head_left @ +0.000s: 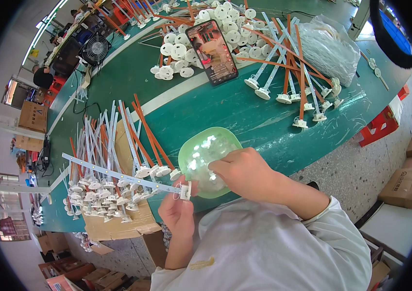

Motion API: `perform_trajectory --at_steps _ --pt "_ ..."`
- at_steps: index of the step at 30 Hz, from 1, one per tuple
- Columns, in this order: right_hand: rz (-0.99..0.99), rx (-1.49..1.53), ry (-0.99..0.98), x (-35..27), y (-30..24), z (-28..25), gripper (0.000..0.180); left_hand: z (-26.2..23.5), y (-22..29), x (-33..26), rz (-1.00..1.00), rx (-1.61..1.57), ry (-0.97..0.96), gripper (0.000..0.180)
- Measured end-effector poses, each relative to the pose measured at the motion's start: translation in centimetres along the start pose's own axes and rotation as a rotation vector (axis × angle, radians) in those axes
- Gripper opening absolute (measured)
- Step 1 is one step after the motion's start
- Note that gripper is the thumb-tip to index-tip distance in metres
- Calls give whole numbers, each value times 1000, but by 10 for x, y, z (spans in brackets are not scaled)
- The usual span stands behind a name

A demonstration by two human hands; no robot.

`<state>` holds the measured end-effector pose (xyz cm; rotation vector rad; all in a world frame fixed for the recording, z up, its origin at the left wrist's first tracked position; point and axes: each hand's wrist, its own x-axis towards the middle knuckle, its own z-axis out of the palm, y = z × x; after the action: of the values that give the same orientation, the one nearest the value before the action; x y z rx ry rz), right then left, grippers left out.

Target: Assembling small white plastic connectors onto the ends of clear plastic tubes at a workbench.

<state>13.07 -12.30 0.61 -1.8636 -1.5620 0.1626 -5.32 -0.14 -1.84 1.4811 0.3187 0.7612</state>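
My left hand (179, 216) is closed round the white round base of an LED strip (123, 176). The strip is pale and narrow, with small yellow dots along it, and points out to the left. My right hand (249, 170) is over a light green bowl (184, 151), its fingertips pinched down among small shiny clear pieces (201, 160). Whether a piece is between those fingers is hidden. Left of the bowl lies a heap of similar strips with white bases (101, 196), partly on a flat piece of cardboard (118, 225).
A phone (213, 52) with a lit screen leans on a pile of white round bases (179, 51). Farther right lie more orange and pale strips (293, 72) and a clear plastic bag (329, 48). A red stool (378, 126) stands past the green table's (167, 106) right edge.
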Motion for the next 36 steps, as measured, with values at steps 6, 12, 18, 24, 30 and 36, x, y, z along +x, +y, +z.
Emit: perform_trajectory --at_steps 6,12,18,24,30,36 --pt "-32 24 32 0 -2 -1 28 -1 -1 -3 -27 -18 13 49" --pt "35 91 93 -2 -3 -1 24 0 -1 -5 -15 -15 22 50" --pt "-127 53 452 0 4 7 28 6 4 3 52 29 22 52" --pt "463 1110 371 -3 -4 -5 23 7 2 6 120 79 17 53" --pt "385 1155 305 -6 1 -5 28 11 0 3 85 87 38 52" --pt "319 1060 332 -8 0 -4 26 11 0 0 86 78 46 53"
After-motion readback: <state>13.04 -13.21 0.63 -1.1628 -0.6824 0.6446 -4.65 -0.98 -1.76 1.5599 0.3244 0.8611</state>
